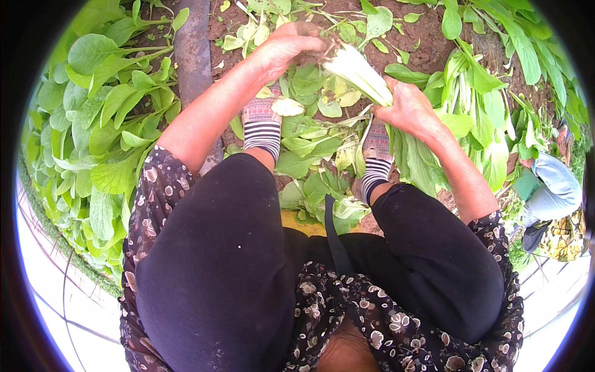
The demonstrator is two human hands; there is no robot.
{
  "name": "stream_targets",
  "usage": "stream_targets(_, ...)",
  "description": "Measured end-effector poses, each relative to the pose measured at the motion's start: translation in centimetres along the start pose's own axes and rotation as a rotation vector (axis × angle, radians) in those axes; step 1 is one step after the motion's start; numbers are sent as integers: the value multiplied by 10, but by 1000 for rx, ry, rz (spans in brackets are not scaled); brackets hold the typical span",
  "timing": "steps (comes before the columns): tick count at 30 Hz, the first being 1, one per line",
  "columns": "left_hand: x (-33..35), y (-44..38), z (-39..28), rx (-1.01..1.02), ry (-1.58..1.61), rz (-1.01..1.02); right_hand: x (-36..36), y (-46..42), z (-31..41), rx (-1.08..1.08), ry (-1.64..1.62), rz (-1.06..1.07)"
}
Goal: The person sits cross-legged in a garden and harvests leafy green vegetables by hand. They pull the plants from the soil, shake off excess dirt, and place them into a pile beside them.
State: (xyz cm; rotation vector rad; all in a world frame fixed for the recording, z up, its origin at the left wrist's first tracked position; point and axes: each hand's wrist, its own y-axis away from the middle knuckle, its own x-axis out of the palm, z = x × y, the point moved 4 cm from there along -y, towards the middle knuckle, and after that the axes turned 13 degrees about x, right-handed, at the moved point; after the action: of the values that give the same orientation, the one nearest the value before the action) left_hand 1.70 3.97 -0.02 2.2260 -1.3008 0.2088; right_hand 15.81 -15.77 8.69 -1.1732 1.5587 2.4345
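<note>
My right hand (409, 107) is closed around the stalks of a leafy green plant (355, 72). Its pale stem bases point up and left, and its broad leaves (416, 156) hang below my wrist. At the soil-covered root end, my left hand (297, 43) has its thumb and fingers on the roots, partly blurred. Below the plant, loose green and yellowing leaves (309, 139) lie on the soil between my feet. One pale yellow leaf (287, 107) rests over my left shoe (261, 109).
Leafy plants (100, 102) grow densely at left, beside a dark strip (191, 51) on the ground. Bunched greens (479, 107) lie on the brown soil (425, 35) at right. Another person (555, 186) is at the far right. My right shoe (377, 137) stands among leaves.
</note>
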Motion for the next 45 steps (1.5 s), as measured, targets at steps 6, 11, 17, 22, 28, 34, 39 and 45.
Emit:
stream_targets(6, -27, 1, -1, 48, 491, -173, 1, 0, -6, -20, -117, -22)
stream_targets(11, -23, 9, -14, 135, 181, -245, 6, -12, -15, 177, -62, 43)
stream_targets(17, -3, 42, -12, 201, -460, -326, -1, 5, -22, 68, -193, 110)
stream_targets(22, 23, 59, 20, 247, -563, -106, -24, 41, -64, 178, -174, 197)
stream_targets(28, 12, 81, 34, 401, -790, -45, -139, 132, -122, 500, -299, -334)
stream_targets(34, 9, 80, 42, 435, -838, 3, -189, 117, -231, 752, 313, -689)
stream_targets(39, 19, 81, 31, 509, -1006, 52, -141, 22, -247, 819, 264, -496)
stream_targets(45, 17, 82, 32, 487, -1066, 86, -89, -20, -305, 579, 79, -453)
